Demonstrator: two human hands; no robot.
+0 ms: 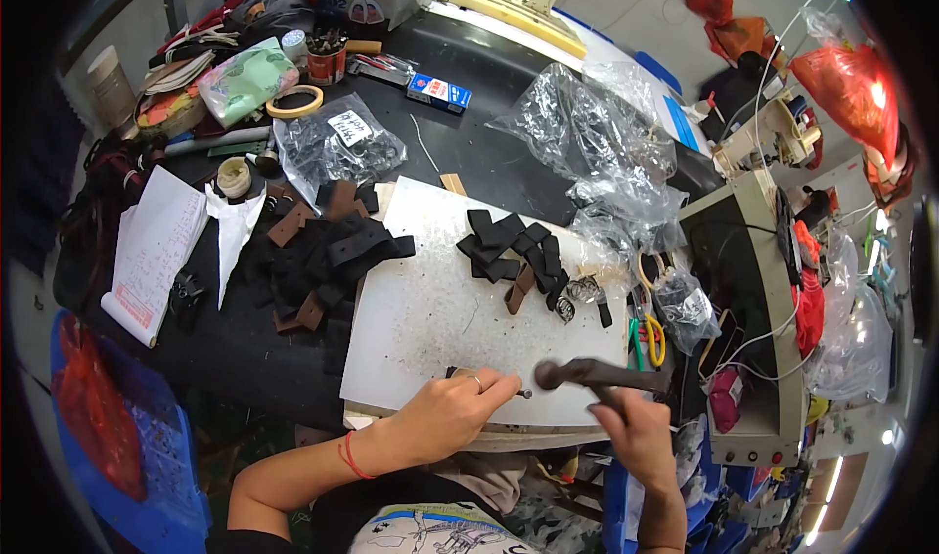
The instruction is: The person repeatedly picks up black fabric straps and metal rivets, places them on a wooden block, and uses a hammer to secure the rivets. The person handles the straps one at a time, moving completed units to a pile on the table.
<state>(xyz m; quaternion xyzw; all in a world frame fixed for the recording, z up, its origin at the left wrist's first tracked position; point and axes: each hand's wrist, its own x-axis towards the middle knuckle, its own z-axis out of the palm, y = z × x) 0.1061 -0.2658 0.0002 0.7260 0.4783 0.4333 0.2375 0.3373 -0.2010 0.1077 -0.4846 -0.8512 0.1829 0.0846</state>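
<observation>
My right hand (638,435) is wrapped round the handle of a hammer (616,372). The hammer's rounded dark head is slightly blurred and hangs just right of my left hand (455,412). The left fingers are pinched together low over a white board (401,300). From them pokes the dark tip of a small metal rod (526,394); the rest is hidden by the fingers. A bit of dark strap shows beside the left knuckles. Folded black strap pieces (494,236) lie on the board's far right part, with a brown one and several metal rings (585,290).
A heap of black and brown strap pieces (323,261) lies left of the board. Clear plastic bags (587,133) spread behind it. Yellow-handled scissors (654,343) rest at the board's right edge. An open notebook (156,251) is far left; a grey machine cabinet (748,437) stands right.
</observation>
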